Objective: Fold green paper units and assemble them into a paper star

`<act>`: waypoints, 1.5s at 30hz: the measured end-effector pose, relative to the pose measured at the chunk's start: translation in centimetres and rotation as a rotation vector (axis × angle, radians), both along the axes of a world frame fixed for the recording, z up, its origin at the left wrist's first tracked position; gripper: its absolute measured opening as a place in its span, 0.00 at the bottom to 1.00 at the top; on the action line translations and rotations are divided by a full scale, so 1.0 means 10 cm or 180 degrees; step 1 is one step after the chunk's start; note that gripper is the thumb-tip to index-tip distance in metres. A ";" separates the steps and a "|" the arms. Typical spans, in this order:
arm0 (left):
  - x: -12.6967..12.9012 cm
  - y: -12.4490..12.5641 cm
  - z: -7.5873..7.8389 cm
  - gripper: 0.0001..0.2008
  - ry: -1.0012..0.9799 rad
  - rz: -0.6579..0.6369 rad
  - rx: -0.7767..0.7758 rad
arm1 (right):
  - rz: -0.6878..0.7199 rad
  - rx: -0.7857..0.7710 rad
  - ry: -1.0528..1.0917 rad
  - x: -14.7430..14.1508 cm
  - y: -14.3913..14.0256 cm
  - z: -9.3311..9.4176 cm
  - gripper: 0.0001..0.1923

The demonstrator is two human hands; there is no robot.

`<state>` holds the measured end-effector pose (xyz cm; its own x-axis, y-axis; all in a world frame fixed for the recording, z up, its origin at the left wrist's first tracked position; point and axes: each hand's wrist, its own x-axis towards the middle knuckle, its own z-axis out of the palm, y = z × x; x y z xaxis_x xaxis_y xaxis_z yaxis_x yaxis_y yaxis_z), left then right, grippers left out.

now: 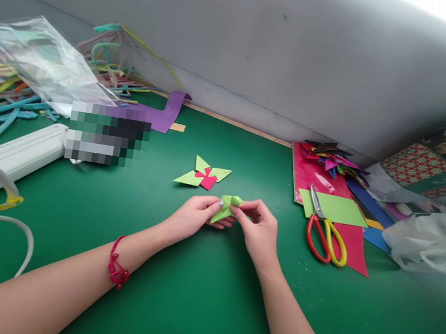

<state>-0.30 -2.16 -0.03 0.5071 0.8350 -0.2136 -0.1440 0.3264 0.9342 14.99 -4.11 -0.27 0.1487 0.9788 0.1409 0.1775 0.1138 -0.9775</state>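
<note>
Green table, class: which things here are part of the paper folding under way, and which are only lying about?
In the work:
- light green folded paper, pinched by the left hand and right hand
- finished green and pink pinwheel, just behind the hands

Lying about:
- scissors on the coloured paper sheets
- purple strip
- white device
- clear plastic bag

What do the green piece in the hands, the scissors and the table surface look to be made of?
Green piece, held by left hand and right hand: thin matte paper, sharply creased. Scissors: bare metal blades, glossy red and yellow handles, likely plastic. Table surface: smooth, dull green mat, perhaps rubber or vinyl; the picture leaves it open.
</note>
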 end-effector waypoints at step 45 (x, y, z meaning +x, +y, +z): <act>0.01 -0.05 0.00 0.17 0.0347 -0.0382 0.0386 | -0.0214 -0.0121 0.0067 0.08 0.01 0.04 0.13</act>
<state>-0.19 -2.70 -0.08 0.5839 0.7929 -0.1743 -0.0066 0.2193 0.9756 15.78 -4.01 0.18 0.2169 0.9711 0.0999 0.1629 0.0649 -0.9845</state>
